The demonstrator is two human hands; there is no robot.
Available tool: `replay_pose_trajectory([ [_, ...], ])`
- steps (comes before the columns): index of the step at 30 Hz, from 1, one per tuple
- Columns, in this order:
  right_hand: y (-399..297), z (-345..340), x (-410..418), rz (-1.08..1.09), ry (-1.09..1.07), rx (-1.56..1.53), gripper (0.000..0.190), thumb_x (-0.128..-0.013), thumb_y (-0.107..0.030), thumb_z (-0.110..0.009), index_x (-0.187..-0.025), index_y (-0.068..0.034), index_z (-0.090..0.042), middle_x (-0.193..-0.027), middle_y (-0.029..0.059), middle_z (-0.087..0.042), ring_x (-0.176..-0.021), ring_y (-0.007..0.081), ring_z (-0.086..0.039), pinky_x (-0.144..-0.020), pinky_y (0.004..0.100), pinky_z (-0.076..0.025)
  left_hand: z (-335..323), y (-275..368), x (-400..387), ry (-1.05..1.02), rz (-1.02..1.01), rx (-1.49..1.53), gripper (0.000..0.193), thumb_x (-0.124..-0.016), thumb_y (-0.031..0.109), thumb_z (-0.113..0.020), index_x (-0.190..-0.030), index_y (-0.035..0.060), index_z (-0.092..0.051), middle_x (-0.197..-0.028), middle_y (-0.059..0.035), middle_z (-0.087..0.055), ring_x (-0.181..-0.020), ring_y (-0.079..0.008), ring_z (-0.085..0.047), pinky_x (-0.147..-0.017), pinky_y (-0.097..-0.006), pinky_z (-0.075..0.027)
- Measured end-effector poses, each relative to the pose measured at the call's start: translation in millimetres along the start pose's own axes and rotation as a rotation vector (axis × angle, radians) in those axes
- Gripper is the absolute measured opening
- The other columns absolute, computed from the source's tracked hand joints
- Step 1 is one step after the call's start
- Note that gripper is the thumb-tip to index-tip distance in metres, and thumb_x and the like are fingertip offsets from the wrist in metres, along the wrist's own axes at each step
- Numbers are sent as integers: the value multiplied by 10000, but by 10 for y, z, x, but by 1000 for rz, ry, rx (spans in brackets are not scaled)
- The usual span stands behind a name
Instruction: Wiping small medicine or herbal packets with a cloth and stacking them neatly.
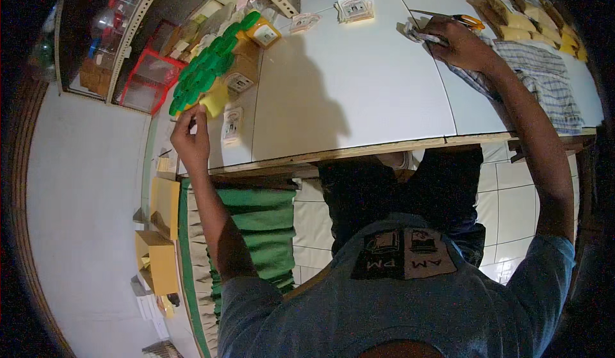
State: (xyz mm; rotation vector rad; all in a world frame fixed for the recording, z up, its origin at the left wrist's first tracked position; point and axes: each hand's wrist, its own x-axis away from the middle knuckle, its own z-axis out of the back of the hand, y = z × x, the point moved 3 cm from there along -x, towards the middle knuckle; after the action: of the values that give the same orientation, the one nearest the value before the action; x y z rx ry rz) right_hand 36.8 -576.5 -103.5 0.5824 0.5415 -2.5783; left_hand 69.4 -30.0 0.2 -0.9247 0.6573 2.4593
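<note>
My left hand (pixel 191 134) is at the table's left side, its fingertips pinched at the edge of a yellow slip (pixel 215 99). Right beside it are several jars with green lids (pixel 206 67), packed in rows; one jar with orange contents (pixel 264 32) shows a label. My right hand (pixel 463 43) is at the far right, gripping a bunched part of a checked cloth (pixel 540 77). Just beyond that hand are orange-handled scissors (pixel 470 22), partly covered by it. Small stacks of printed labels lie on the table, one near the jars (pixel 233 125) and another at the back (pixel 354 9).
The white tiled table (pixel 355 84) has a wooden front edge (pixel 365 152). Filled packets (pixel 523 24) lie at the back right. A metal shelf (pixel 139 36) and a red-edged container (pixel 151 77) stand at the left. Cardboard boxes (pixel 156 264) are lower left, by a green curtain (pixel 257 228).
</note>
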Motion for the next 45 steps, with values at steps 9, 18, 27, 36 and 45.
replay_pose_trajectory([
  [9,-34,79,-6,38,-8,52,403,-846,-139,-703,-1215,16,-657,-1176,211,-666,-1049,362,-655,-927,415,-524,-1204,1788,415,-338,-504,150,312,-869,175,-759,-1152,55,-705,-1203,-120,-681,-1151,-329,-618,-1001,-426,-487],
  [18,-352,232,-57,-58,30,-49,431,-804,-39,-683,-1234,-17,-661,-1170,206,-678,-1067,355,-664,-938,404,-533,-1479,1800,466,-483,-328,458,318,-906,183,-726,-1186,38,-689,-1213,-146,-655,-1176,-329,-610,-1006,-415,-488],
  [27,-1293,-317,-240,265,-184,-78,360,-811,-62,-723,-1170,-56,-692,-1188,167,-665,-1189,359,-576,-1076,435,-443,-1551,1764,579,-432,-362,409,274,-885,192,-724,-1090,10,-714,-1135,-134,-663,-1105,-339,-602,-994,-426,-463],
  [36,-1240,-319,-274,298,-153,-64,414,-775,-18,-725,-1186,-41,-683,-1163,143,-647,-1109,347,-580,-999,445,-474,-1518,1794,578,-398,-365,408,289,-878,182,-725,-1118,21,-716,-1124,-123,-643,-1088,-334,-590,-988,-420,-459],
  [45,-1433,-334,-150,229,-149,-38,425,-783,-63,-719,-1205,-35,-670,-1243,180,-631,-1179,374,-562,-1071,463,-440,-1533,1740,607,-460,-265,405,290,-869,188,-739,-1132,65,-739,-1057,-121,-589,-1069,-310,-566,-961,-404,-456],
])
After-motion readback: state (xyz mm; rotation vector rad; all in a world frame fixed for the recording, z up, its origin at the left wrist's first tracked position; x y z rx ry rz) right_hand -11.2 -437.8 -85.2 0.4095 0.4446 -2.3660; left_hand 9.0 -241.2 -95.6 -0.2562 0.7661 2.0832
